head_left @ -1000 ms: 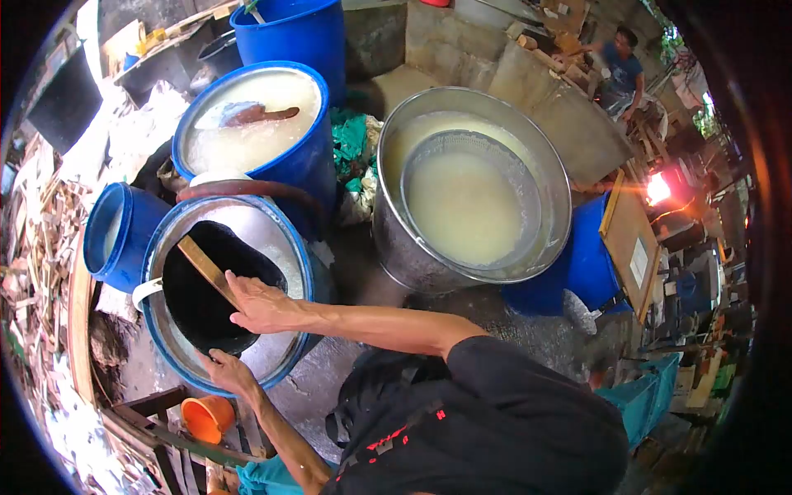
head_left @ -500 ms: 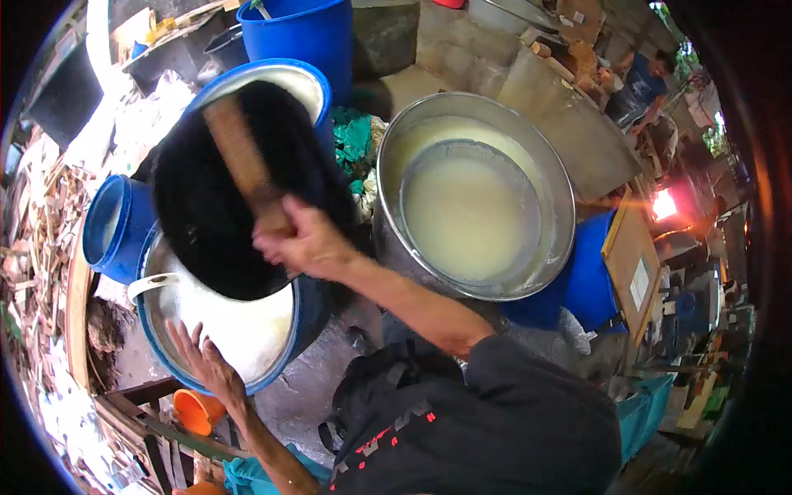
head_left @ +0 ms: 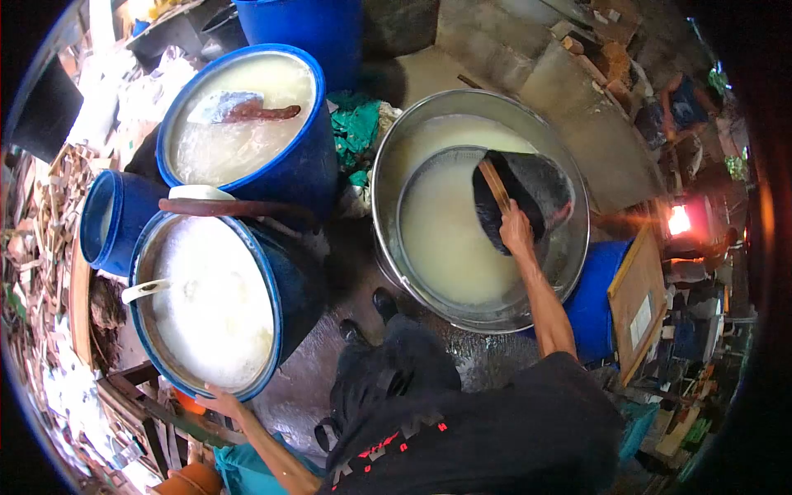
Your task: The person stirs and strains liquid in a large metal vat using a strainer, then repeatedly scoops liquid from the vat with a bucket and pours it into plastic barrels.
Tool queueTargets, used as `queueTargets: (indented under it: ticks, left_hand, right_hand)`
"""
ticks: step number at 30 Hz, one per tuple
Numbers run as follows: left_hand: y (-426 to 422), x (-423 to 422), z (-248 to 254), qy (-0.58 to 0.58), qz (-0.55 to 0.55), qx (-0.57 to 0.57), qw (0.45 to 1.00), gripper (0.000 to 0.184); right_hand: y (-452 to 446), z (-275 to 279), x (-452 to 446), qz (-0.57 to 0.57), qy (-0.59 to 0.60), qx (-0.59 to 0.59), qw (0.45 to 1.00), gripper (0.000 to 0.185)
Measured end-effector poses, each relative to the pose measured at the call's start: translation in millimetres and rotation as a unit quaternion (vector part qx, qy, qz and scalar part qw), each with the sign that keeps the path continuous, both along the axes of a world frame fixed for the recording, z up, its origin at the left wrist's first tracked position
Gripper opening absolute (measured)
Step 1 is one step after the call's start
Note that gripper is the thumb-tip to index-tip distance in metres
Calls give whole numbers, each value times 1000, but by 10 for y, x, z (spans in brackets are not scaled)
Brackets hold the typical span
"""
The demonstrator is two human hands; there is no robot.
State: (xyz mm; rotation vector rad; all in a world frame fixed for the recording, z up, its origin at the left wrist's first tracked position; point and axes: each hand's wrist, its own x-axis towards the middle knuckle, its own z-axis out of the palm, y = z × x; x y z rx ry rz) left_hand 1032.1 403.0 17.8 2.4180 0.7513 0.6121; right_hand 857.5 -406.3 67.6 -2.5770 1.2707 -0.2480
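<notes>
My right hand [head_left: 516, 228] grips the wooden handle [head_left: 495, 183] of a black bucket [head_left: 487, 216]. The bucket is tilted inside a large metal vat [head_left: 384, 239] of pale, cloudy liquid [head_left: 441, 239], at the right part of a round mesh strainer [head_left: 402, 202]. I cannot tell how deep the bucket sits. My left hand [head_left: 223, 403] has its fingers stretched out at the near rim of a blue barrel [head_left: 268, 346] of white, foamy liquid [head_left: 214, 305]. A white curved handle [head_left: 147, 289] sticks out over that barrel's left rim.
Behind stands another blue barrel [head_left: 318, 157] with a brown-handled scoop [head_left: 260, 112] in its liquid. A brown hose [head_left: 235, 207] lies between the barrels. Wood scraps [head_left: 37, 247] fill the left. A fire [head_left: 679, 219] glows at right, and another person [head_left: 686, 103] is farther back.
My right hand has carried the black bucket from above the barrels rightward into the metal vat. My left hand has moved down to the near barrel's rim. The view has shifted slightly.
</notes>
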Motion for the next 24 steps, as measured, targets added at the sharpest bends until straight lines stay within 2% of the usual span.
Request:
queueTargets:
  ticks: [1,3,4,5,7,9,10,11,12,13,14,15,16,17,18,19,20,21,22,23,24]
  left_hand:
    - [-4,13,-17,4,3,6,1000,87]
    - [-22,45,-78,27,35,65,997,88]
    - [-6,42,-56,32,38,72,996,88]
    - [7,46,-48,35,41,74,996,85]
    - [-79,58,-16,39,46,77,995,81]
    - [-96,27,16,39,42,86,995,79]
    - [-83,24,20,42,45,89,994,79]
    - [-52,30,-8,43,44,88,994,79]
    - [-17,37,-50,43,46,87,994,79]
    - [55,48,-126,44,56,89,993,79]
    - [142,62,-219,47,53,82,994,79]
    - [95,65,-141,47,53,76,995,79]
    - [7,4,-116,34,47,72,996,79]
    - [-221,15,66,19,50,71,996,79]
    - [-88,19,-64,22,56,96,994,78]
    - [91,-2,-185,28,66,121,990,76]
    - [-60,-11,31,29,68,80,994,73]
    - [-323,20,249,28,69,38,997,69]
    - [-375,11,233,8,78,96,992,65]
    - [-356,4,187,-5,80,153,985,61]
    - [-349,-6,198,-27,79,152,985,56]
  right_hand:
    - [-85,-246,-131,3,4,6,1000,53]
    - [-228,-764,-349,63,11,-140,988,52]
    - [-228,-1046,-468,128,197,-286,929,45]
    - [-233,-1382,-593,187,367,-417,810,39]
    - [-560,-3009,-1015,203,451,-477,727,35]
    - [46,-2393,-696,283,515,-365,722,36]
    - [242,-2160,-564,288,515,-364,721,36]
    - [403,-1952,-411,223,443,-270,825,37]
    - [533,-1757,-232,153,356,-169,906,38]
    - [653,-1603,-96,82,262,-61,960,39]
    - [751,-1507,9,11,163,52,985,41]
    - [822,-1482,109,-57,60,166,983,43]
    - [781,-1577,114,-57,38,190,980,49]
    - [700,-1499,150,-43,80,201,975,47]
    - [619,-1403,195,-22,123,210,970,45]
    - [503,-1547,146,-68,48,285,955,40]
    - [546,-1188,213,-46,31,269,961,27]
    - [255,-1460,114,-74,4,379,923,17]
    - [219,-1037,154,-93,-40,497,862,11]
    - [185,-792,218,-150,-95,568,804,11]
    - [180,-508,235,-80,-84,539,834,16]
